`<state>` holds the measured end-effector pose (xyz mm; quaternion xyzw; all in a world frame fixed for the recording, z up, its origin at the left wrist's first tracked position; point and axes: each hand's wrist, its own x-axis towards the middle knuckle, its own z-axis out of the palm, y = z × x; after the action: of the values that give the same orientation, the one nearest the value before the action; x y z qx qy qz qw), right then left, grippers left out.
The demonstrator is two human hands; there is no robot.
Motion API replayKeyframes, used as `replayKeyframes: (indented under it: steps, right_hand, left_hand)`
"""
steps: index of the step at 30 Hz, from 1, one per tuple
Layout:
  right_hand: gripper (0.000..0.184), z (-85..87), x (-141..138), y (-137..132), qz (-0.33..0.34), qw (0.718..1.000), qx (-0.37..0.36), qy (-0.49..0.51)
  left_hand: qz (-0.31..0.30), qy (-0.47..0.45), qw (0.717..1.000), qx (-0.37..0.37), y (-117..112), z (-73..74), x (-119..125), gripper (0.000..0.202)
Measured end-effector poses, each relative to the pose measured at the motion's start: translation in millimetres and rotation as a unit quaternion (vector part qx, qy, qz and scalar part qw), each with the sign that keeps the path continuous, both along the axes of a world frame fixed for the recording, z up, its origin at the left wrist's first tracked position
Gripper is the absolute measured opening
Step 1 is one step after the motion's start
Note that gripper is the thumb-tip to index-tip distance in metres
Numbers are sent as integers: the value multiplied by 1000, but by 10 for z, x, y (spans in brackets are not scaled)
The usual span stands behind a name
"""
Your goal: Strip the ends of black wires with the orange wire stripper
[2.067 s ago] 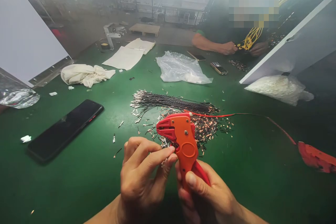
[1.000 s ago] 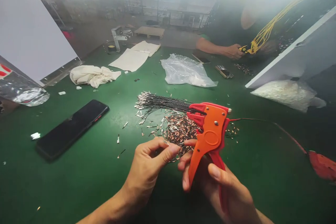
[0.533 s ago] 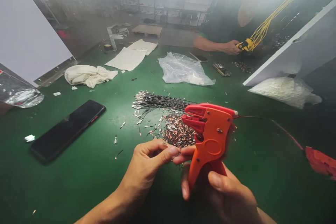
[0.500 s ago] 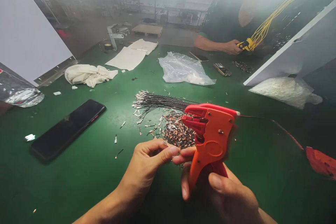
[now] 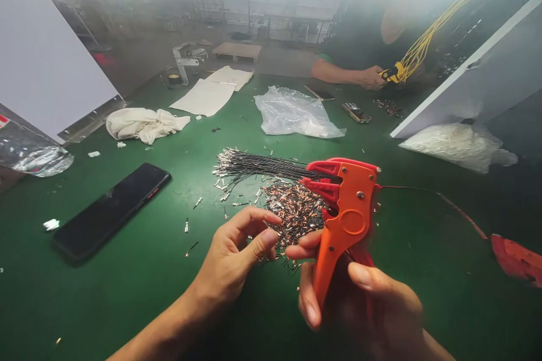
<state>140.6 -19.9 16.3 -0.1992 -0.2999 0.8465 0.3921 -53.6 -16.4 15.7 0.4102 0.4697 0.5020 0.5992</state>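
My right hand [image 5: 387, 299] is wrapped around the handles of an orange and red wire stripper [image 5: 354, 197], whose jaws point left. My left hand [image 5: 231, 256] is at its left, thumb and forefinger apart, with nothing seen between them. Just beyond the fingertips lies a pile of short wire offcuts [image 5: 292, 208], black with copper ends. Behind the pile runs a bundle of black wires [image 5: 266, 163] with metal terminals at its left end. The stripper's jaws hide the bundle's right part. A few loose terminals [image 5: 186, 225] lie left of the pile.
A black phone [image 5: 112, 211] lies at left, below a crumpled white cloth [image 5: 146, 124]. A clear plastic bag [image 5: 298, 113] sits behind the wires. At right lie a red tool [image 5: 516, 259] and a white-filled bag [image 5: 459, 146]. Across the table, a co-worker's hand [image 5: 372, 77] holds yellow wires.
My left thumb and forefinger have parted and moved slightly left, away from the right fingers. The wire stripper has shifted a little right and up in view.
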Motion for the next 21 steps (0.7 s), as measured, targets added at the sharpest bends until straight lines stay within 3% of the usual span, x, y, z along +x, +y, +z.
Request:
replayKeyframes:
  steps: [5, 9, 11, 16, 21]
  right_hand:
    - [40, -44, -8, -29, 7, 1000, 4, -1]
    - [40, -100, -32, -27, 21, 1000, 13, 4]
    - [39, -149, -54, -32, 32, 999, 24, -7]
    - [45, -290, -102, -76, 70, 996, 23, -40]
    - [51, -317, -86, -114, 111, 992, 21, -57]
  left_hand:
    - [22, 4, 1000, -3, 39, 33, -68, 26]
    - [114, -107, 987, -45, 115, 130, -197, 22]
    - [131, -168, 975, -66, 129, 182, -242, 20]
    - [111, -200, 969, -91, 92, 216, -225, 25]
    - [96, -183, 974, -91, 63, 200, -184, 27]
